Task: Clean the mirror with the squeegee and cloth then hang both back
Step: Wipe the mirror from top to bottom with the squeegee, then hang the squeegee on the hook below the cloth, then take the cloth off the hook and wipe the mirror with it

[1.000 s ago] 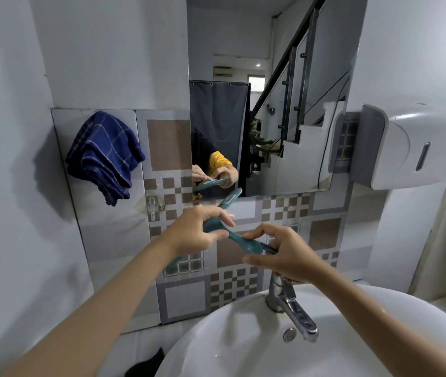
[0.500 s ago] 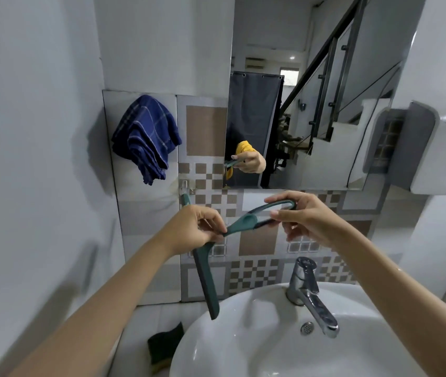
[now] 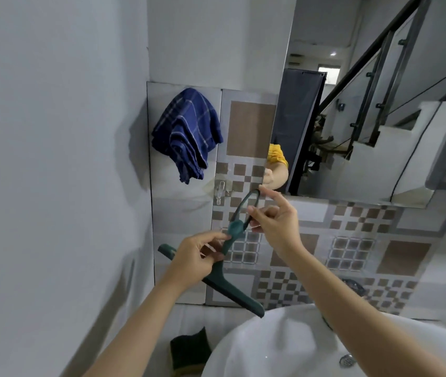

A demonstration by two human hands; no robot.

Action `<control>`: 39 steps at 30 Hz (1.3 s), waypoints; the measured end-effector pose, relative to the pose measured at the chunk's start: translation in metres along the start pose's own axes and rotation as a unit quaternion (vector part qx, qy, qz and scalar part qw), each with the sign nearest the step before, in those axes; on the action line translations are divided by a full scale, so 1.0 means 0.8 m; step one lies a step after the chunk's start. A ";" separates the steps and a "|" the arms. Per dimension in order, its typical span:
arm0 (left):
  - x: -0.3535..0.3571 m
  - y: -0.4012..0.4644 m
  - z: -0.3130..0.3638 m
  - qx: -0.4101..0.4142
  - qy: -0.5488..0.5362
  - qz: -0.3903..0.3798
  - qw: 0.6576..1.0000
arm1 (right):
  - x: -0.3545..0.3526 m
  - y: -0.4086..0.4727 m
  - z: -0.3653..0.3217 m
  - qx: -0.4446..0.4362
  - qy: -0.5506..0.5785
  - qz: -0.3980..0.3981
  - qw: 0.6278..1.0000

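Note:
A dark green squeegee (image 3: 231,288) is held in front of the tiled wall, blade slanting down to the right, its looped handle end pointing up. My left hand (image 3: 196,258) grips the handle just above the blade. My right hand (image 3: 277,221) pinches the loop with thumb and fingers, forefinger raised. A clear wall hook (image 3: 220,189) sits just left of the loop's tip, a short gap away. A blue checked cloth (image 3: 188,131) hangs on the wall above the hook. The mirror (image 3: 366,110) fills the upper right and reflects my arm.
A white basin (image 3: 270,346) lies below my arms, its drain (image 3: 347,360) at the lower right. A dark sponge (image 3: 190,349) sits on the ledge left of the basin. A plain wall (image 3: 53,159) closes in on the left.
The view swung left and closer to the wall. Both hands carried the squeegee up and left, bringing the handle's loop near the clear hook; the blade now slants down to the right.

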State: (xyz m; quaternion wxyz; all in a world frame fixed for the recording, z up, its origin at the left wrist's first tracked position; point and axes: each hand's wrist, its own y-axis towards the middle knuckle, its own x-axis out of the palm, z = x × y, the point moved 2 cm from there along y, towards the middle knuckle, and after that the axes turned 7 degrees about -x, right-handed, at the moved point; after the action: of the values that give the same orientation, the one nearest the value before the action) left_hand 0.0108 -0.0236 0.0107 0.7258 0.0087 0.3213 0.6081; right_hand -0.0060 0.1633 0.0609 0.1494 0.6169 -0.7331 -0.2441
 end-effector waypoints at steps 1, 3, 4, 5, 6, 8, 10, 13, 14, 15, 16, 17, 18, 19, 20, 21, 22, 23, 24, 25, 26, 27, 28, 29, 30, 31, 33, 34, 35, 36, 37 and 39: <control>0.000 -0.001 -0.007 -0.001 -0.002 0.013 1.000 | 0.010 0.005 0.005 -0.007 -0.010 -0.008 1.000; 0.001 -0.005 -0.020 -0.006 -0.010 0.037 0.999 | 0.027 0.012 0.014 -0.021 -0.034 -0.025 0.999; 0.002 -0.006 -0.026 -0.011 -0.015 0.048 0.999 | 0.035 0.015 0.017 -0.027 -0.044 -0.031 0.998; 0.002 -0.008 -0.031 -0.017 -0.018 0.059 0.998 | 0.042 0.018 0.020 -0.030 -0.052 -0.036 0.998; 0.003 -0.009 -0.037 -0.023 -0.020 0.068 0.997 | 0.049 0.020 0.023 -0.031 -0.058 -0.040 0.997; 0.005 -0.010 -0.046 -0.031 -0.018 0.086 0.996 | 0.059 0.022 0.033 -0.026 -0.070 -0.046 0.996; 0.009 -0.010 -0.055 -0.034 -0.013 0.098 0.995 | 0.066 0.023 0.043 -0.016 -0.076 -0.051 0.996; 0.018 -0.009 -0.066 -0.048 -0.016 0.093 0.994 | 0.072 0.020 0.056 -0.009 -0.090 -0.053 0.995; 0.021 -0.009 -0.070 -0.054 -0.017 0.092 0.994 | 0.073 0.019 0.059 -0.005 -0.093 -0.051 0.994; 0.024 -0.008 -0.073 -0.059 -0.017 0.092 0.994 | 0.073 0.018 0.061 -0.001 -0.095 -0.051 0.994; 0.026 -0.007 -0.076 -0.063 -0.014 0.090 0.994 | 0.073 0.018 0.064 0.003 -0.094 -0.050 0.994; 0.028 -0.006 -0.078 -0.064 -0.011 0.086 0.994 | 0.072 0.018 0.066 0.008 -0.091 -0.049 0.995; 0.029 -0.005 -0.080 -0.064 -0.007 0.083 0.994 | 0.072 0.018 0.068 0.012 -0.088 -0.050 0.995; 0.029 -0.005 -0.081 -0.063 -0.004 0.081 0.995 | 0.072 0.018 0.068 0.013 -0.093 -0.050 0.994; 0.030 -0.004 -0.080 -0.062 -0.004 0.080 0.995 | 0.071 0.017 0.068 0.010 -0.109 -0.049 0.993; 0.029 -0.004 -0.078 -0.062 -0.007 0.084 0.994 | 0.070 0.016 0.066 0.003 -0.136 -0.045 0.990; 0.026 -0.003 -0.073 -0.059 -0.011 0.097 0.993 | 0.069 0.015 0.060 -0.006 -0.163 -0.037 0.986; 0.021 -0.001 -0.066 -0.051 -0.016 0.121 0.991 | 0.070 0.016 0.052 -0.020 -0.180 -0.028 0.983; 0.013 0.002 -0.054 -0.038 -0.026 0.153 0.987 | 0.070 0.017 0.039 -0.045 -0.186 -0.019 0.981; 0.003 0.007 -0.038 -0.021 -0.041 0.191 0.980 | 0.072 0.021 0.024 -0.079 -0.185 -0.007 0.980; -0.011 0.013 -0.019 0.004 -0.055 0.235 0.970 | 0.074 0.026 0.007 -0.117 -0.177 0.007 0.977; -0.026 0.020 0.004 0.035 -0.064 0.281 0.957 | 0.075 0.033 -0.012 -0.154 -0.162 0.023 0.974; -0.042 0.027 0.030 0.069 -0.069 0.325 0.941 | 0.077 0.041 -0.032 -0.184 -0.143 0.041 0.971; -0.058 0.034 0.056 0.100 -0.074 0.365 0.923 | 0.080 0.052 -0.052 -0.206 -0.126 0.056 0.969; -0.075 0.041 0.081 0.127 -0.082 0.401 0.904 | 0.082 0.064 -0.070 -0.219 -0.115 0.062 0.967; -0.091 0.048 0.103 0.145 -0.092 0.429 0.887 | 0.085 0.078 -0.085 -0.224 -0.111 0.059 0.966; -0.122 0.068 0.138 0.140 -0.121 0.455 0.871 | 0.093 0.104 -0.110 -0.217 -0.113 0.039 0.969; -0.137 0.081 0.147 0.114 -0.135 0.452 0.875 | 0.097 0.115 -0.120 -0.208 -0.112 0.030 0.971; -0.150 0.096 0.153 0.080 -0.144 0.439 0.883 | 0.101 0.126 -0.127 -0.201 -0.112 0.024 0.973; -0.161 0.110 0.155 0.045 -0.146 0.421 0.894 | 0.104 0.136 -0.133 -0.195 -0.115 0.022 0.974; -0.171 0.124 0.155 0.010 -0.143 0.400 0.905 | 0.107 0.143 -0.136 -0.188 -0.118 0.021 0.975; -0.182 0.144 0.155 -0.045 -0.142 0.349 0.925 | 0.112 0.156 -0.139 -0.169 -0.113 0.019 0.979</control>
State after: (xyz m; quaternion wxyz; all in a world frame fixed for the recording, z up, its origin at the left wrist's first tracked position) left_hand -0.0391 -0.0765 0.2217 0.5056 0.1740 0.1639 0.8290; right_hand -0.0695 0.0712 0.2138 0.1723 0.5373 -0.7047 -0.4302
